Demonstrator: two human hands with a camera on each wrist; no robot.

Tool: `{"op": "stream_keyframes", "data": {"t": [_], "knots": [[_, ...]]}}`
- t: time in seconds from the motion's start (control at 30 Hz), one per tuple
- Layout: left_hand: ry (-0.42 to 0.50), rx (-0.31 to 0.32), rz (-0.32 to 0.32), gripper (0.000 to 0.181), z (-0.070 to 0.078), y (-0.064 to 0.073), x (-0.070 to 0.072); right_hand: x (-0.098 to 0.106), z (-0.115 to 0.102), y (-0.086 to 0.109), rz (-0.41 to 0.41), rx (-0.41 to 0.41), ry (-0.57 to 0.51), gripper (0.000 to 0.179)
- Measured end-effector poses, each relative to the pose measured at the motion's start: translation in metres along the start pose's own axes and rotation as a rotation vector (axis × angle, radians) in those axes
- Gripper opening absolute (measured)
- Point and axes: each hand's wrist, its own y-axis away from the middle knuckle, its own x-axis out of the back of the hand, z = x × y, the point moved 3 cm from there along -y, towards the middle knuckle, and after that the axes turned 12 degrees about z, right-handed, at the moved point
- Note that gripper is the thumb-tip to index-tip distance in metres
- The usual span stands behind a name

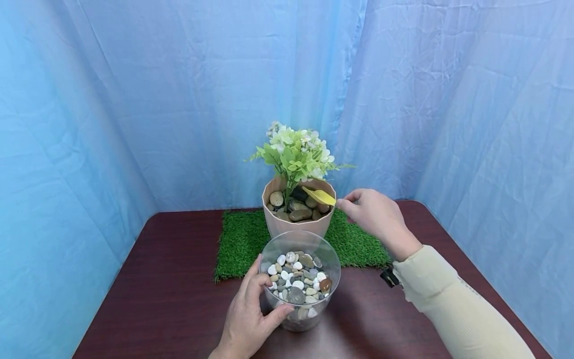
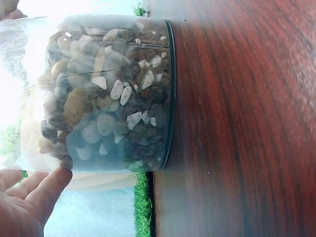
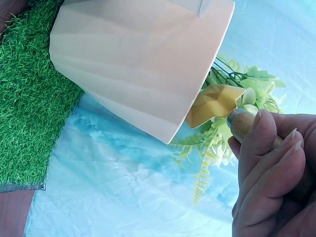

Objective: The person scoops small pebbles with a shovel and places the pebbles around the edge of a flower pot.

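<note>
My right hand [image 1: 374,212] grips the wooden handle [image 3: 243,124] of a small garden trowel. Its yellow blade [image 1: 320,196] reaches over the right side of a pale pink flowerpot [image 1: 298,227], above the large stones [image 1: 299,214] inside. Artificial white flowers with green leaves [image 1: 298,154] stand upright in that pot. Nearer to me, my left hand [image 1: 251,309] holds a clear container [image 1: 301,319] at its left side, thumb and fingers at the rim. White, grey and brown pebbles [image 2: 106,89] fill its lower part.
A mat of artificial grass [image 1: 244,244] lies under the flowerpot on the dark wooden table [image 1: 179,294]. The clear container stands just in front of the pot. Blue curtains [image 1: 188,99] hang behind and on both sides.
</note>
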Motion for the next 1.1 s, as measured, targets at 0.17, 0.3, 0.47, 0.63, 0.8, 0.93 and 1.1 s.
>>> {"op": "stream_keyframes", "data": {"t": [0.17, 0.3, 0.47, 0.63, 0.8, 0.93, 1.1], "knots": [[0.002, 0.002, 0.002, 0.057, 0.000, 0.000, -0.001, 0.000, 0.001, 0.005, 0.005, 0.004, 0.003, 0.035], [0.006, 0.000, 0.007, 0.058, 0.001, 0.000, -0.002, 0.001, 0.002, 0.011, 0.009, 0.003, 0.000, 0.036], [0.015, 0.002, 0.008, 0.057, 0.001, 0.000, -0.002, 0.004, 0.002, 0.020, 0.019, 0.003, -0.020, 0.038], [0.042, 0.003, 0.010, 0.057, 0.001, 0.000, -0.002, 0.009, 0.002, 0.030, 0.044, 0.011, -0.027, 0.040], [0.059, 0.008, 0.011, 0.057, 0.000, 0.000, -0.003, 0.014, 0.001, 0.040, 0.076, 0.054, -0.022, 0.046], [0.056, 0.013, 0.004, 0.057, 0.000, 0.000, -0.002, 0.016, -0.001, 0.047, 0.093, 0.098, -0.025, 0.045], [0.053, 0.019, -0.003, 0.057, 0.000, 0.000, -0.002, 0.017, -0.004, 0.054, 0.091, 0.144, -0.041, 0.034]]}}
